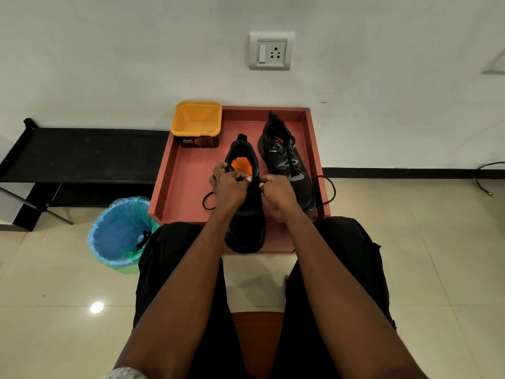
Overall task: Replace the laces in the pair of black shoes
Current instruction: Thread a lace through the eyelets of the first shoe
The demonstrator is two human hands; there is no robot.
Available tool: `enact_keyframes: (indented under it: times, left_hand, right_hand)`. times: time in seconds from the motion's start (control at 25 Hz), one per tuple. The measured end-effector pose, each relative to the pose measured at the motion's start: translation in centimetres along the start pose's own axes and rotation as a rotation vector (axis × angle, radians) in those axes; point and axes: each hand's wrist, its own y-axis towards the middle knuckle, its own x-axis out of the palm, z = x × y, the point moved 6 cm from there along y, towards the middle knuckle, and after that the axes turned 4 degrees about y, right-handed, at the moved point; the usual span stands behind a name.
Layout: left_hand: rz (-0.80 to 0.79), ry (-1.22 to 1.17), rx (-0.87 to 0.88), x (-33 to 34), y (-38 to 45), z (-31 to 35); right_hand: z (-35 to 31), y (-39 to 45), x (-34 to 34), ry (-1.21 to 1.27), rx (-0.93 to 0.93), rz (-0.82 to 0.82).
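Two black shoes stand in a red tray (185, 170). The nearer shoe (247, 231), with an orange insole, points its toe toward me. My left hand (231, 187) and my right hand (276, 194) are both over its lacing area, fingers curled, each pinching a black lace (208, 201). One lace end loops out to the left on the tray floor. The other end loops out past the right rim of the tray. The second shoe (287, 160) stands laced on the right of the tray.
A yellow tub (196, 124) stands at the tray's far left corner. A bin with a blue liner (120, 231) holds a dark lace, left of my knee. A black bench (82, 154) runs along the wall. A cable lies on the floor at far right.
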Motion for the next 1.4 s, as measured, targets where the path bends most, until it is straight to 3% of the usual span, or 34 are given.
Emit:
enact_keyframes:
  times: [0.2, 0.4, 0.64, 0.88, 0.96, 1.12, 1.2, 1.28, 1.4]
  left_hand:
    - [0.023, -0.056, -0.044, 0.1, -0.2, 0.0]
    - [-0.065, -0.112, -0.065, 0.3, -0.4, 0.2]
    - [-0.246, 0.146, 0.061, -0.1, -0.2, -0.8]
    - [-0.232, 0.184, 0.126, -0.9, -0.9, -0.8]
    - [-0.231, 0.169, 0.116, -1.0, -1.1, -0.8]
    - [-0.231, 0.135, 0.131, -1.4, -1.4, -1.0]
    - [-0.221, 0.124, 0.138, -1.8, -1.5, -1.1]
    - [-0.217, 0.113, 0.141, -2.1, -1.5, -1.1]
    - [-0.214, 0.095, 0.143, -2.1, -1.6, -1.0]
  right_hand:
    - [0.1, 0.0, 0.2, -0.057, 0.025, -0.015]
    - [-0.1, 0.2, -0.1, -0.067, -0.016, 0.053]
    - [-1.9, -0.9, -0.3, -0.134, -0.143, 0.176]
    - [-3.0, -2.1, -1.4, -0.220, -0.199, 0.252]
    - [-3.9, -2.6, -3.6, -0.144, -0.234, 0.425]
    - [-3.8, -4.7, -9.9, 0.353, -0.217, 0.966]
    - [-4.3, -5.6, -10.6, 0.144, -0.258, 1.129]
    - [-5.1, -4.7, -8.1, -0.195, -0.380, 0.947]
    - [-3.8, -2.2, -2.4, -0.480, -0.447, 0.414]
